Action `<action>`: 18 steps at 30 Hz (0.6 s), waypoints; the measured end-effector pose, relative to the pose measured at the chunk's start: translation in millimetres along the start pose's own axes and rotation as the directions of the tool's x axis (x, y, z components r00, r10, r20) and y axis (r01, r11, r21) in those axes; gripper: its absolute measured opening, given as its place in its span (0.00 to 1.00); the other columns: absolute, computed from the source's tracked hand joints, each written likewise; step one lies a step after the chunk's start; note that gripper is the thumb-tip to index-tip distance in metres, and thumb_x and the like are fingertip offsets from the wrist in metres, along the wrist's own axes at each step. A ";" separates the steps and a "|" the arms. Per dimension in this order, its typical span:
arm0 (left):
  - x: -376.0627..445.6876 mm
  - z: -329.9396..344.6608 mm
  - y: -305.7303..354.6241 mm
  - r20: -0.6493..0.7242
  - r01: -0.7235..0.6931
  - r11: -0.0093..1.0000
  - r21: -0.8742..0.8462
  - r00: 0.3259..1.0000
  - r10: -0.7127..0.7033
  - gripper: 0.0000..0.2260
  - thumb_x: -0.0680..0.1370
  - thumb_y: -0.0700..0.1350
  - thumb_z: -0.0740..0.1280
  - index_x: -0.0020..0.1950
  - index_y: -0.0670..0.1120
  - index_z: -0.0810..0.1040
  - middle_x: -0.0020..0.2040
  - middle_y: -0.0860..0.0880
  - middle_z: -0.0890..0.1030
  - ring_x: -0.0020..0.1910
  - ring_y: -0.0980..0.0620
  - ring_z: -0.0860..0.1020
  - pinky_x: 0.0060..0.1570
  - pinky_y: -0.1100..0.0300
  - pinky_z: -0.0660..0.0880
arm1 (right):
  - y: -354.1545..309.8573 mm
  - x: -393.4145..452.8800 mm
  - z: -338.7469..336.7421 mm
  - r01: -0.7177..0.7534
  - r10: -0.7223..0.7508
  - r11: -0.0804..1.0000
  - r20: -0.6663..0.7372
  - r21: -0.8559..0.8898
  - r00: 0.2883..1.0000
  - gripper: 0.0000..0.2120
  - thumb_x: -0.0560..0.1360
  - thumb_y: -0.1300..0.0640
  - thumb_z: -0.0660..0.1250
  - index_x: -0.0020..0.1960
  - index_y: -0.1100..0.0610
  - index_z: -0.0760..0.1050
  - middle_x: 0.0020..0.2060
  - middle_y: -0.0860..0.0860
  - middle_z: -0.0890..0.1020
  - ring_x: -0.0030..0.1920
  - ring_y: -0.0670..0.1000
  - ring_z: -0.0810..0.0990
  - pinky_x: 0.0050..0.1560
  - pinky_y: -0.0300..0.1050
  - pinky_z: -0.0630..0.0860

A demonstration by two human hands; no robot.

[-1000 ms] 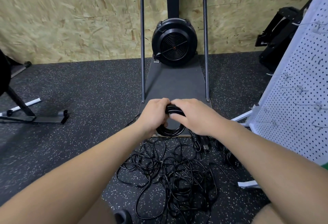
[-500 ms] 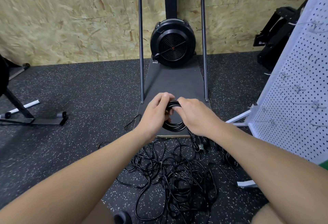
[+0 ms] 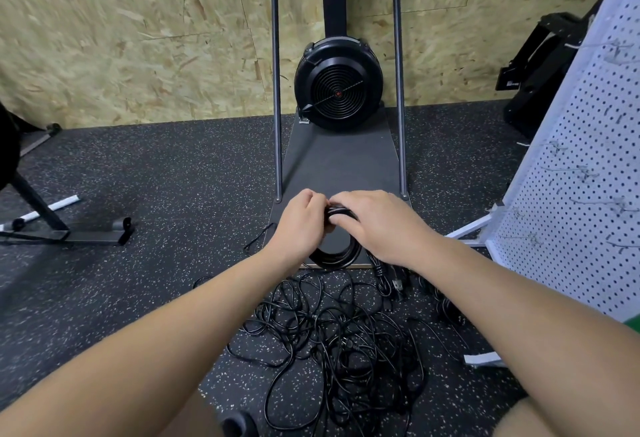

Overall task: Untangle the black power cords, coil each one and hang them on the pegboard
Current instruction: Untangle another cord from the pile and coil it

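- While both hands met at the top of the coiled cord (image 3: 335, 254), the left hand (image 3: 300, 225) and right hand (image 3: 377, 225) each curled their fingers round its upper strands.
- Loop hung downward from the fingers, above the grey platform (image 3: 341, 166); its loose tail trailed down to the right.
- Tangled cords (image 3: 332, 336) lay on the floor nearer the person.
- Pegboard (image 3: 585, 173) stood to the right; the right hand was nearer, so hanging would probably fall to it.

Tangled cords (image 3: 332, 339) on floor below coil (image 3: 334, 253), pegboard (image 3: 585, 166) to right, fan (image 3: 338, 83) behind.
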State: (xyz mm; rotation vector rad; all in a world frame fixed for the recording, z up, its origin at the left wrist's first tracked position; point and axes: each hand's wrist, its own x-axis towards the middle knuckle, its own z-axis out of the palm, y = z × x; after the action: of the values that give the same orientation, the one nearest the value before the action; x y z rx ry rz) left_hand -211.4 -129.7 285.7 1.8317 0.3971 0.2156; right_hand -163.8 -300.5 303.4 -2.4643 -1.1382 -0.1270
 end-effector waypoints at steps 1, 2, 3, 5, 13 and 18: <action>-1.2 1.0 1.5 0.004 0.025 0.997 -0.076 1.000 -0.025 0.08 0.80 0.43 0.58 0.48 0.42 0.76 0.33 0.45 0.80 0.31 0.47 0.71 0.32 0.55 0.67 | -1.9 0.5 -0.9 0.005 -0.004 0.999 0.010 -0.046 1.000 0.18 0.85 0.37 0.58 0.68 0.44 0.76 0.59 0.45 0.85 0.58 0.58 0.84 0.55 0.59 0.80; -2.6 1.0 3.3 0.009 0.042 0.987 -0.154 0.999 -0.041 0.08 0.80 0.40 0.57 0.47 0.42 0.75 0.33 0.42 0.78 0.30 0.48 0.68 0.31 0.57 0.64 | -3.2 1.4 -1.5 0.011 -0.010 0.997 0.012 -0.081 1.000 0.17 0.86 0.39 0.58 0.68 0.45 0.75 0.58 0.47 0.84 0.57 0.60 0.84 0.54 0.59 0.80; -3.4 0.9 5.5 0.015 0.041 0.976 -0.215 0.999 -0.039 0.09 0.80 0.38 0.56 0.45 0.42 0.75 0.34 0.40 0.77 0.29 0.48 0.66 0.31 0.57 0.62 | -4.4 2.4 -2.3 0.019 -0.018 0.993 0.015 -0.117 1.000 0.16 0.87 0.40 0.59 0.69 0.46 0.75 0.58 0.48 0.83 0.55 0.61 0.83 0.52 0.58 0.79; -2.7 1.5 6.9 0.034 0.023 0.963 -0.268 0.999 -0.015 0.12 0.80 0.36 0.55 0.43 0.42 0.77 0.36 0.37 0.76 0.30 0.47 0.67 0.30 0.57 0.64 | -6.8 3.9 -3.7 0.029 -0.026 0.979 0.017 -0.204 1.000 0.14 0.87 0.43 0.61 0.69 0.48 0.74 0.57 0.49 0.83 0.52 0.62 0.84 0.47 0.55 0.75; 3.7 -2.1 0.6 0.255 0.181 0.858 -0.480 0.965 -0.061 0.20 0.80 0.37 0.55 0.61 0.34 0.85 0.48 0.35 0.84 0.41 0.43 0.81 0.55 0.49 0.79 | -7.5 11.7 -12.5 -0.148 0.141 0.969 -0.048 -0.198 0.989 0.04 0.83 0.60 0.64 0.55 0.54 0.69 0.47 0.50 0.79 0.45 0.63 0.77 0.43 0.54 0.68; -6.8 4.2 1.4 0.303 0.223 0.793 -0.567 0.952 -0.051 0.20 0.80 0.37 0.58 0.62 0.37 0.87 0.56 0.34 0.86 0.52 0.42 0.85 0.71 0.44 0.77 | 2.7 11.8 -19.1 -0.234 0.232 0.956 -0.031 -0.178 0.972 0.07 0.83 0.60 0.66 0.54 0.55 0.67 0.45 0.54 0.79 0.45 0.64 0.77 0.43 0.55 0.70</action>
State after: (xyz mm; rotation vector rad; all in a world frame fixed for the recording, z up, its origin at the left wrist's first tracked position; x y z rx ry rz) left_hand -216.0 -136.4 286.1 1.1740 0.2286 -0.0224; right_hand -152.3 -301.6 322.8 -2.7342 -0.8555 -0.1798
